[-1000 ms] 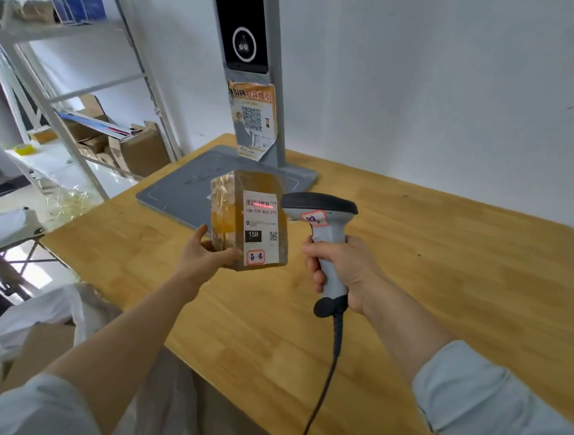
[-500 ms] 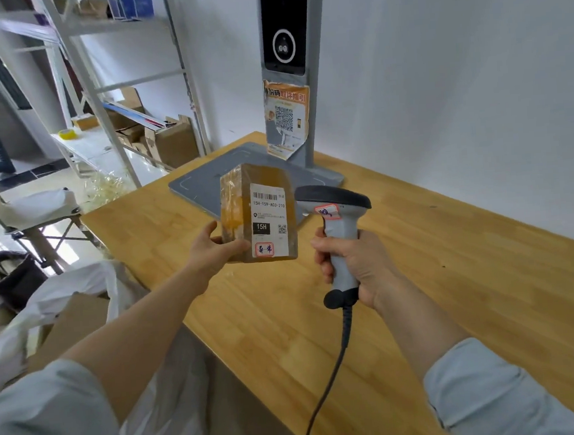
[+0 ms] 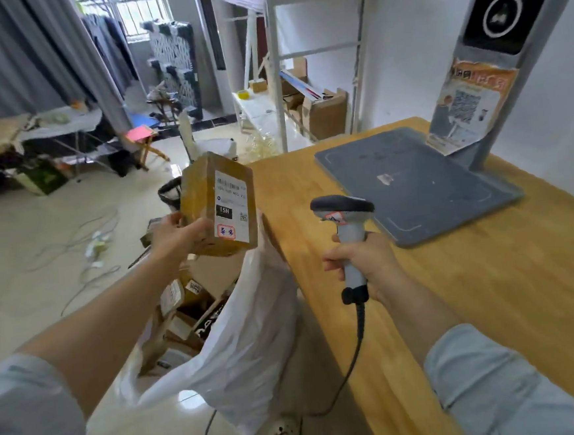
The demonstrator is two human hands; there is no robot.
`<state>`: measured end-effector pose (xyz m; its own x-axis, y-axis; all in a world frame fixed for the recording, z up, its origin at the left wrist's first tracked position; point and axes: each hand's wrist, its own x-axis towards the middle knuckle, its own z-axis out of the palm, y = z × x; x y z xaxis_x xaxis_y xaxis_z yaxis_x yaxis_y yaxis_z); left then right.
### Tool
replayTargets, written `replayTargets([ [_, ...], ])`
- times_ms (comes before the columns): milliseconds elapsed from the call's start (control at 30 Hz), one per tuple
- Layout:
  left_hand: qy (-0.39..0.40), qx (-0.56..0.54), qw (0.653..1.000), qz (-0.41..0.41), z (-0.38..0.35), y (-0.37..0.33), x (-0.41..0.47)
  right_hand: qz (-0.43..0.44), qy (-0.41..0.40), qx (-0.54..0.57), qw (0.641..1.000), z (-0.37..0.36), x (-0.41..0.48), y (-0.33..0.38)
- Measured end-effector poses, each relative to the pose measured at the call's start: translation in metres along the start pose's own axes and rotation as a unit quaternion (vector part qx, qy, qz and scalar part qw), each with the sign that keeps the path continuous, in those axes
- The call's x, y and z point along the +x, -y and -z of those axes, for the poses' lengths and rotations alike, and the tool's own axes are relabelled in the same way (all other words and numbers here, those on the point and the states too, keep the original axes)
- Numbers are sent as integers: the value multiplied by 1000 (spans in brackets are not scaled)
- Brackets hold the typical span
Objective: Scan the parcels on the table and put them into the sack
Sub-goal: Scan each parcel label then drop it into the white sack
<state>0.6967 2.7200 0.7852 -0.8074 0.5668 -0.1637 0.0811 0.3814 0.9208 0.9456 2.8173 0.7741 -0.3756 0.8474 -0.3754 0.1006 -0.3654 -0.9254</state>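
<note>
Wooden table (image 3: 489,270) fills the right of frame. White sack (image 3: 240,341), lower centre at the table's edge, stands open with parcels inside. Left hand (image 3: 177,234) grips a taped brown parcel (image 3: 219,205) above the sack, centre frame. Right hand (image 3: 364,262) curls round the scanner (image 3: 346,226) handle.

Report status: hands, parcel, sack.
Hands: left hand grips taped parcel above the open white sack; right hand grips scanner over the table. Sack mouth unobstructed, other parcels inside.
</note>
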Motion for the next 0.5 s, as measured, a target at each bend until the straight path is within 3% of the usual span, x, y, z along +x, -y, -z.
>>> replayTargets([
  [200, -69, 129, 988, 37, 52, 39, 82, -10, 13, -78, 997, -56, 63, 13],
  [367, -54, 242, 969, 20, 66, 51, 153, -7, 5, -180, 984, -114, 142, 31],
  [500, -13, 332, 943, -20, 68, 54, 202, 13, 11, -302, 953, -162, 202, 44],
])
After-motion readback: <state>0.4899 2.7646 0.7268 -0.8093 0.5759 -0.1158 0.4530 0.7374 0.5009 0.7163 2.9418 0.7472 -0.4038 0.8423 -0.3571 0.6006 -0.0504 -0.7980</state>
